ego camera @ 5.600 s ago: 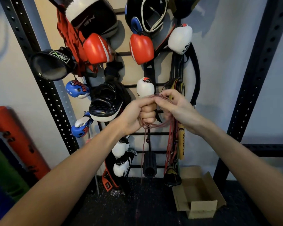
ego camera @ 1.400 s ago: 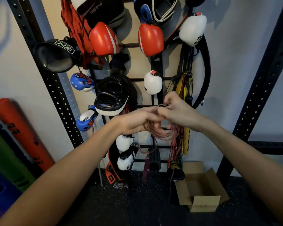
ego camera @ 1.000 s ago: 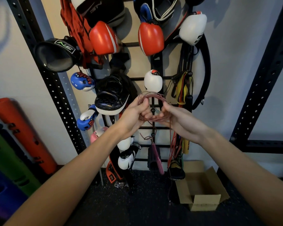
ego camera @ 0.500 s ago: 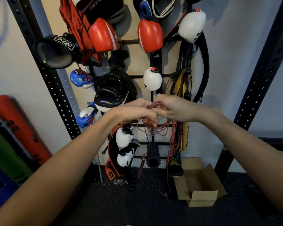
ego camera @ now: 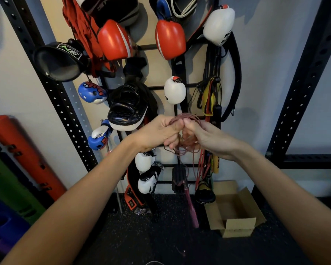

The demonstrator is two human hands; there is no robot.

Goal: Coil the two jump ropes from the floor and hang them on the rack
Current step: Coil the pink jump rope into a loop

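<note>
A thin pink jump rope [ego camera: 187,119] is gathered into several loops in front of the black wall rack [ego camera: 177,73]. My left hand [ego camera: 157,132] is shut on the left side of the coil. Touching it thumb to thumb, my right hand [ego camera: 203,137] grips the right side, with loops running through its fingers. A loose strand drops from the coil to the pink handle [ego camera: 191,209], which dangles just above the floor. A reddish cord [ego camera: 202,169] hangs on the rack behind my right hand; whether it is the second jump rope I cannot tell.
Red boxing gloves [ego camera: 170,39], white gloves [ego camera: 175,90], black focus pads [ego camera: 128,111] and yellow bands [ego camera: 208,100] crowd the rack. An open cardboard box [ego camera: 235,213] sits on the dark floor at lower right. Orange and green rollers [ego camera: 21,159] lean at left. Black perforated uprights [ego camera: 302,87] flank the rack.
My hands have kept working the pink coil at chest height, shifting slightly lower and apart at the fingers. The pink handle has swung from left of the strand to hang lower right.
</note>
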